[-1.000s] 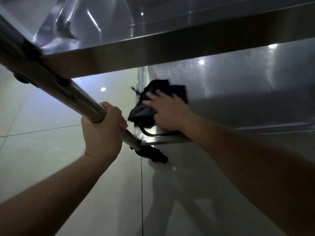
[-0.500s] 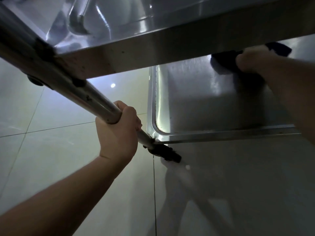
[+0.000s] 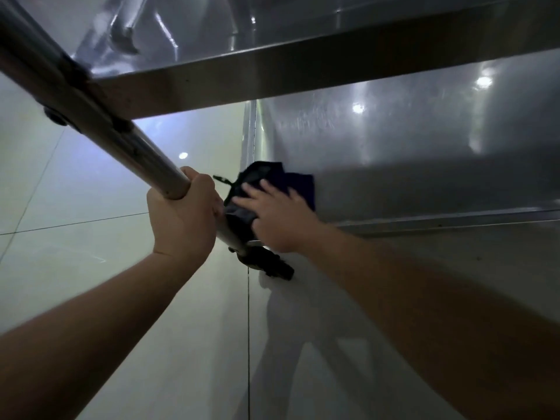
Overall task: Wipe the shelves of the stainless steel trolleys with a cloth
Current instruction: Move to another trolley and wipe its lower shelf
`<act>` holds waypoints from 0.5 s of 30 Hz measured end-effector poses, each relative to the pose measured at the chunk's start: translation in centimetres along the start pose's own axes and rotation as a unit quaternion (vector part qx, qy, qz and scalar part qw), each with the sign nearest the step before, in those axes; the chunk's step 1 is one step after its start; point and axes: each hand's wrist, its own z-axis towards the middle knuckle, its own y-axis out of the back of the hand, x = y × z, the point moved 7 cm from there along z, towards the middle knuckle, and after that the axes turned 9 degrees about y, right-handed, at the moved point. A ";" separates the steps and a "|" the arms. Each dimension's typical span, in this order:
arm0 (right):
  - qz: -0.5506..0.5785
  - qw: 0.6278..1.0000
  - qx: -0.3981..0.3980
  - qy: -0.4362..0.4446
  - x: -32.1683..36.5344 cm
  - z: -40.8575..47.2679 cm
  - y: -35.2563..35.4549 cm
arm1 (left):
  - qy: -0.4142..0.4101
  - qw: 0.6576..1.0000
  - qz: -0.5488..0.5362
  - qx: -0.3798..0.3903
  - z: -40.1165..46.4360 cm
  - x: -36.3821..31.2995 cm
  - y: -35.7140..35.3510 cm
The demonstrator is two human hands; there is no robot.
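The dark cloth (image 3: pixel 266 184) lies bunched on the lower shelf (image 3: pixel 409 165) of the stainless steel trolley, tucked into the shelf's near left corner. It is crumpled rather than folded, so it has no clear long axis; its bulk runs from the corner rim up and to the right, with a flatter blue-black flap spread toward the middle of the shelf and a small dark tag sticking out at its left edge.

The right hand (image 3: pixel 274 219) rests flat on top of the cloth, fingers straight and slightly spread, pointing up and to the left toward the corner. The palm presses the cloth against the steel; the fingers do not curl round it.

Just beside it, the left hand (image 3: pixel 181 216) is wrapped tight around the trolley's upright post (image 3: pixel 121 137), thumb and fingers closed about the tube. The post slants from the top left down to the corner of the lower shelf, where a black caster (image 3: pixel 269 263) sits under the frame.

Above both hands, the upper shelf (image 3: pixel 272 77) crosses the view, its front edge a broad steel band. The lower shelf's surface shows bright spots of reflected ceiling light. Below and to the left lies a pale tiled floor (image 3: pixel 91 253) with thin grout lines, and both forearms reach in from the bottom.
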 end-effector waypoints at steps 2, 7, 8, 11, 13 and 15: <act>0.024 0.999 0.017 0.021 1.3 0.5 -0.6 | 0.007 1.000 0.006 0.006 0.1 0.1 0.1; -0.035 0.997 0.047 0.050 -0.5 -3.3 -0.5 | 0.001 0.999 0.027 0.016 -0.1 0.0 0.3; -0.041 0.997 0.050 0.048 -1.4 -4.6 -0.2 | -0.001 0.999 0.037 0.018 -0.1 0.0 0.2; -0.050 0.997 0.053 0.020 -5.0 -8.8 1.9 | 0.003 0.999 0.051 0.016 0.1 0.1 0.3; -0.052 0.997 0.060 -0.008 -8.0 -12.0 3.7 | 0.009 0.998 0.057 0.014 0.1 0.2 0.5; -0.050 0.995 0.063 -0.054 -11.3 -15.7 5.4 | 0.012 0.998 0.068 0.015 0.0 0.2 0.5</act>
